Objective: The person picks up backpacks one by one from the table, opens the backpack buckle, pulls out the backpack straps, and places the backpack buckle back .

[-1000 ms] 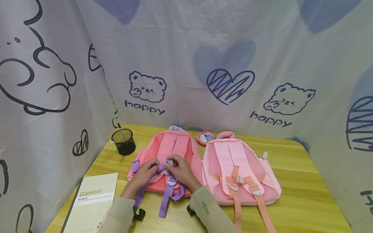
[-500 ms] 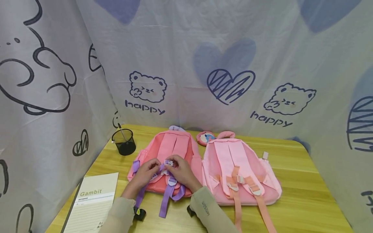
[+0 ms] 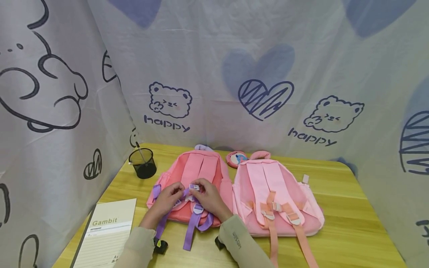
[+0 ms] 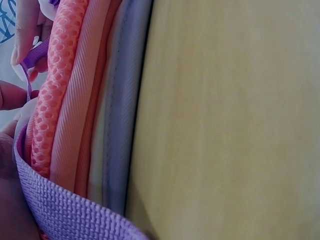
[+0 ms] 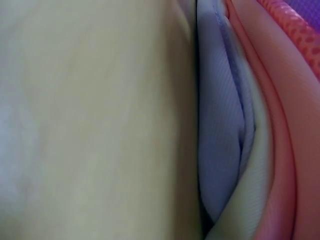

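A coral-pink backpack (image 3: 195, 163) with purple straps lies on the table, its shoulder straps facing up. Above its lower half, my left hand (image 3: 165, 200) pinches a purple strap (image 3: 185, 192). My right hand (image 3: 210, 197) pinches the white plastic buckle (image 3: 194, 187) on that same strap, to the right. Fingers (image 4: 10, 96) and a thin run of purple webbing show at the left edge of the left wrist view. The right wrist view has only the backpack's side (image 5: 225, 125) and the tabletop; the hand is out of it.
A light-pink backpack (image 3: 268, 178) with orange straps lies close on the right. Behind, between the bags, is a round red item (image 3: 235, 159). At left are a black mesh pen cup (image 3: 145, 171) and a notebook (image 3: 105, 234). A printed curtain (image 3: 214, 74) backs the table.
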A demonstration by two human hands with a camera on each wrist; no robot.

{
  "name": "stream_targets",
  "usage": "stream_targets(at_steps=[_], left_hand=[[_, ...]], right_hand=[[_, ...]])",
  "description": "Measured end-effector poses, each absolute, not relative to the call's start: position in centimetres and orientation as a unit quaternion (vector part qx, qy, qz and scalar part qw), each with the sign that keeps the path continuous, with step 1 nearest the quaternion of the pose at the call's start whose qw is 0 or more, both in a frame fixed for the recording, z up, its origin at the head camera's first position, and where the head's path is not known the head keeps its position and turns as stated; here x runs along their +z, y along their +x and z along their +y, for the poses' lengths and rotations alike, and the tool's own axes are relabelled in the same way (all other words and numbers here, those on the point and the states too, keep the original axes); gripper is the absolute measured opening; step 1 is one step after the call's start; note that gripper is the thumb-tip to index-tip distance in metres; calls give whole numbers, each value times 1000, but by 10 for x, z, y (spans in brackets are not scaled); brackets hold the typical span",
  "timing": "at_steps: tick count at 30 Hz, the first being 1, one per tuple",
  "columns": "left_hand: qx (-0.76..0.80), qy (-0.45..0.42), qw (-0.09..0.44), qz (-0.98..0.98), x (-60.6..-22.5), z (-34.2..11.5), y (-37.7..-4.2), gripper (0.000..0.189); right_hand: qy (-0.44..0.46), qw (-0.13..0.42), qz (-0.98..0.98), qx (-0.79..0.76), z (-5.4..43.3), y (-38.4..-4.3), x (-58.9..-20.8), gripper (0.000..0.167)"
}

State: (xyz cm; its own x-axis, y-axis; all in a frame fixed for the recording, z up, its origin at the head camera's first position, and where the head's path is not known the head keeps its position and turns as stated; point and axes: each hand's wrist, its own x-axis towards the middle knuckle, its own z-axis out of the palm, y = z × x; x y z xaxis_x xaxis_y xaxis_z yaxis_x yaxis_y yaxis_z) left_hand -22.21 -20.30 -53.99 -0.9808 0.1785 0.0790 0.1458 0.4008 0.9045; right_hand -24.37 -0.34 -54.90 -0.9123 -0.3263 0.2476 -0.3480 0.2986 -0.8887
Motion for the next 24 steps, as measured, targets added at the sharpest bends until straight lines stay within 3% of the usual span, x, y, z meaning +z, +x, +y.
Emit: stream_targets(at_steps=[11, 18, 24], left_hand=[[547, 79, 21, 833, -541, -201, -221, 11], [549, 101, 33, 829, -539, -201, -220, 21], [505, 112, -22, 856, -535, -198, -221, 31]], right_hand=[[194, 8, -794, 576, -2, -244, -549, 24], [189, 16, -776, 601, 0, -244, -548, 26], [185, 30, -771, 609, 1, -246, -549, 30]])
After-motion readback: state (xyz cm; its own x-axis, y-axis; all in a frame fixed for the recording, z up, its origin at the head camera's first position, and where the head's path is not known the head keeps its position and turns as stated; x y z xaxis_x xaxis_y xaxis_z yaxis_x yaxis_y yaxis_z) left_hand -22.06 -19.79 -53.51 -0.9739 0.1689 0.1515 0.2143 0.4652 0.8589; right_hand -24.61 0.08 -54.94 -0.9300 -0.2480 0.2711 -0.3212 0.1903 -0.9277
